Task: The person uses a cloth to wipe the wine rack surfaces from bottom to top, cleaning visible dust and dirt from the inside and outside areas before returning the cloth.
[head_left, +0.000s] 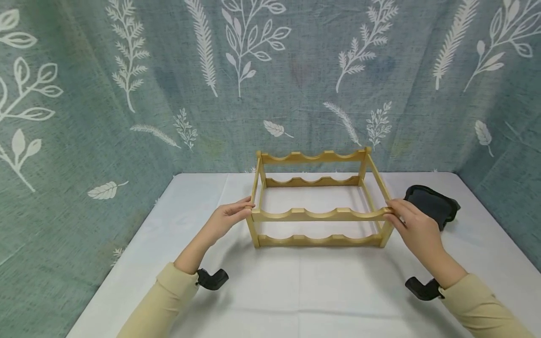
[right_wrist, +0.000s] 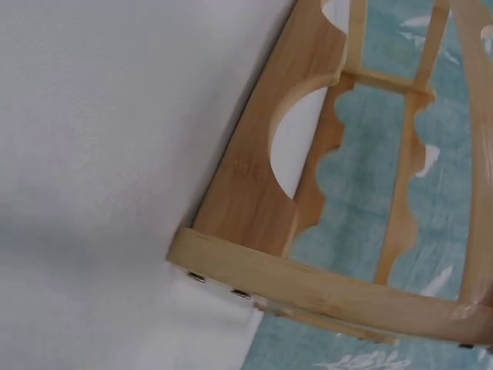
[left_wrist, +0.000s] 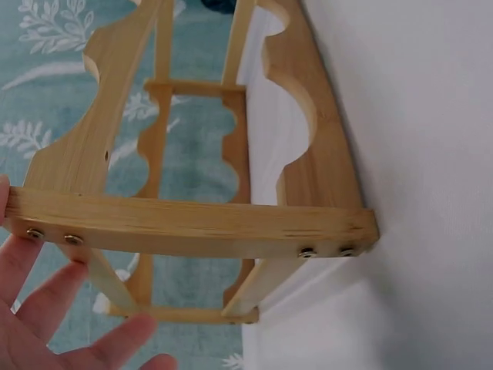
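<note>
A pale wooden wine rack (head_left: 319, 215) with scalloped rails stands upright on the white table. At its front left corner, my left hand (head_left: 226, 217) holds the end of the upper rail. Several of its fingers (left_wrist: 54, 304) spread along the outer side of the post in the left wrist view, fingertips near the screw heads. My right hand (head_left: 416, 225) grips the upper front right corner, fingers over the top and thumb below. In the right wrist view the rack's rails (right_wrist: 258, 166) and end post show, but the hand is out of frame.
Behind the right hand lies a dark, rounded object (head_left: 431, 204), partly hidden by that hand. A white cloth (head_left: 296, 286) covers the table. Leaf-patterned teal curtains (head_left: 296, 108) surround its back and sides. Black wrist mounts (head_left: 213, 279) stick out from both sleeves.
</note>
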Tool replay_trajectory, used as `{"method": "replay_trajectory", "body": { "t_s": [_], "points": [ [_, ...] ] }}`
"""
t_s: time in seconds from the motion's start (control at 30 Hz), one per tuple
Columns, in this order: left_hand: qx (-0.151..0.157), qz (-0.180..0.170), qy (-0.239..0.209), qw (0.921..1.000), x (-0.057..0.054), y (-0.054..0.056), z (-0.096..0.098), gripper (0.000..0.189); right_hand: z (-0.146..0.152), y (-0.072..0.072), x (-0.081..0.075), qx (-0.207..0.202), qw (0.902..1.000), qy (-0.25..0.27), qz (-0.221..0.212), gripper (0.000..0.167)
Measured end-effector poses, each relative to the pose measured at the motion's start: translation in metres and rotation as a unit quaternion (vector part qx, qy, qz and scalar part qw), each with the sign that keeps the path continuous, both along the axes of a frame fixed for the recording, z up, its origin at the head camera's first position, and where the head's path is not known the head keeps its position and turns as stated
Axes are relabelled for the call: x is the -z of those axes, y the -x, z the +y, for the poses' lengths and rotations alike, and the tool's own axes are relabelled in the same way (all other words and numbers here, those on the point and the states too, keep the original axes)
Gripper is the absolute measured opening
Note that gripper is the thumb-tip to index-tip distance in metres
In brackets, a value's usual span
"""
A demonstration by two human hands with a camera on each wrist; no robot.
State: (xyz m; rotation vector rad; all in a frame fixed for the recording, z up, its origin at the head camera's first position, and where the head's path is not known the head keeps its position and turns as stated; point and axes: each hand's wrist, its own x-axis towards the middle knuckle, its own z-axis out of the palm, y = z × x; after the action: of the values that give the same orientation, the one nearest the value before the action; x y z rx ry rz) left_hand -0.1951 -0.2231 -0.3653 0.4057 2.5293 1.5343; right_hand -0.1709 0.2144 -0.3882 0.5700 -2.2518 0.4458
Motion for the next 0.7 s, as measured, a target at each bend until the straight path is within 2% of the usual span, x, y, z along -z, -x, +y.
{"method": "replay_trajectory", "body": {
  "t_s": [0.4,0.57,0.7],
  "points": [
    [0.004,0.005,-0.013,0.9999,0.003,0.006,-0.008,0.042,-0.009,0.004,0.0,0.01,1.0,0.001,0.001,0.043],
    [0.008,0.002,-0.011,0.9999,0.005,0.008,-0.008,0.042,-0.006,0.003,-0.002,0.0,1.0,-0.003,-0.007,0.043],
    [0.007,0.024,0.048,0.9985,0.005,0.004,-0.008,0.052,0.007,-0.001,-0.007,-0.019,0.9983,-0.013,-0.053,0.048]
  ]
}}
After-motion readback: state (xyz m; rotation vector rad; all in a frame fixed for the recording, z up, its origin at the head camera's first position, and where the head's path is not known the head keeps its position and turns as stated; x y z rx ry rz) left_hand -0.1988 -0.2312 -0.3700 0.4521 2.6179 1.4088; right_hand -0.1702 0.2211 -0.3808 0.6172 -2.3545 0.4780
